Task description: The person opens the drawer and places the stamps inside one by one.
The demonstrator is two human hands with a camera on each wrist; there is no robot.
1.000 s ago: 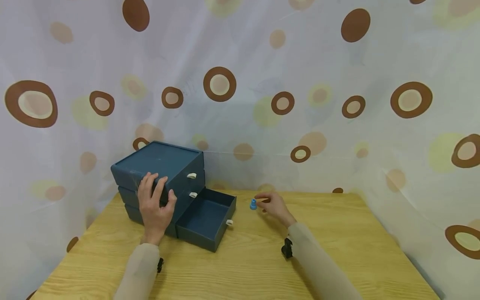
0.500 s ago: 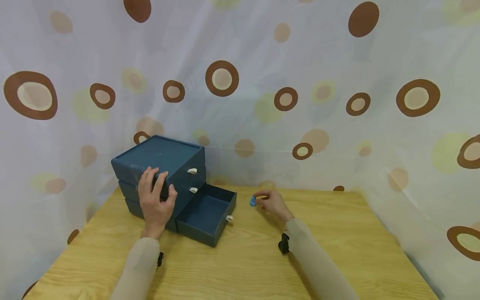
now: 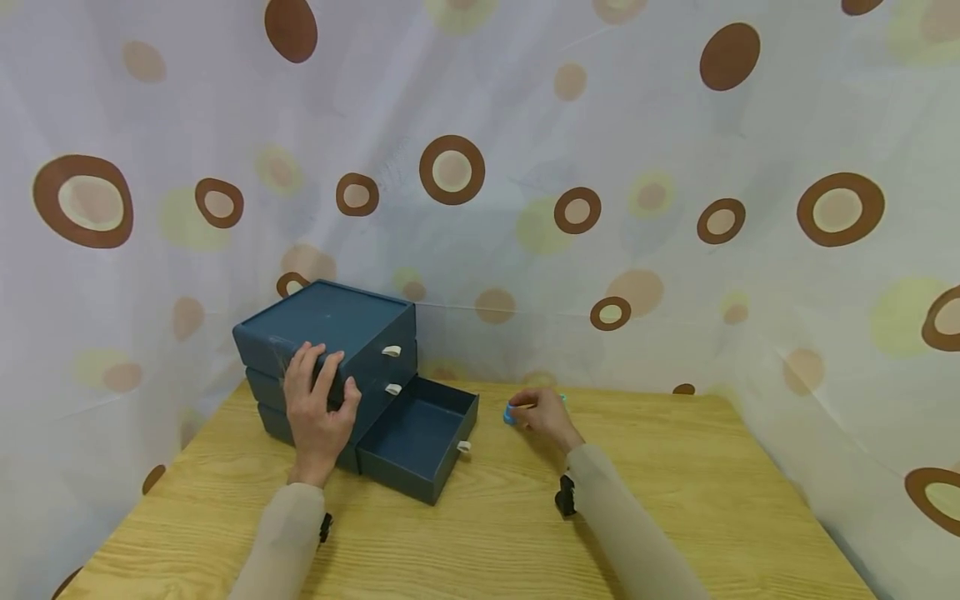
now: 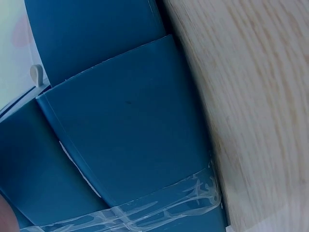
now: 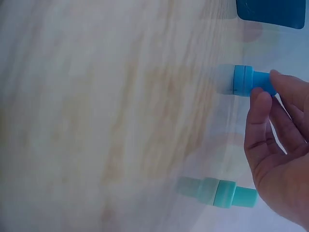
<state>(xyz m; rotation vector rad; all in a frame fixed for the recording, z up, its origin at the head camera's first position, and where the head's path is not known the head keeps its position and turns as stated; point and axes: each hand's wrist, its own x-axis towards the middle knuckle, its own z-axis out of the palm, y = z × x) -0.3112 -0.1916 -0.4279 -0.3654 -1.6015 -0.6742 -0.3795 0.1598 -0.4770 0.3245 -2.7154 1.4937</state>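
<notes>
A small blue stamp-shaped piece [image 5: 244, 80], with a wide base and a narrower handle, stands upright on the table. My right hand [image 3: 547, 414] pinches its handle between thumb and fingers. In the right wrist view, a similar green piece [image 5: 225, 194] stands beside the hand; the head view shows only a sliver of it. My left hand [image 3: 318, 417] rests on the near upper edge of a dark blue drawer cabinet [image 3: 330, 317], fingers spread and slightly bent. Its bottom drawer [image 3: 412, 433] is pulled out, with nothing seen inside. In the left wrist view, only a fingertip [image 4: 6, 217] shows.
The wooden table [image 3: 465, 542] carries the cabinet at its left side. White fabric loops [image 3: 465, 447] serve as drawer pulls. Clear tape [image 4: 159, 205] runs along the cabinet's side. Behind hangs a dotted curtain [image 3: 495, 258].
My right fingers have come down from above the blue piece and closed on its handle. The left hand stays on the cabinet. The head view shifts slightly.
</notes>
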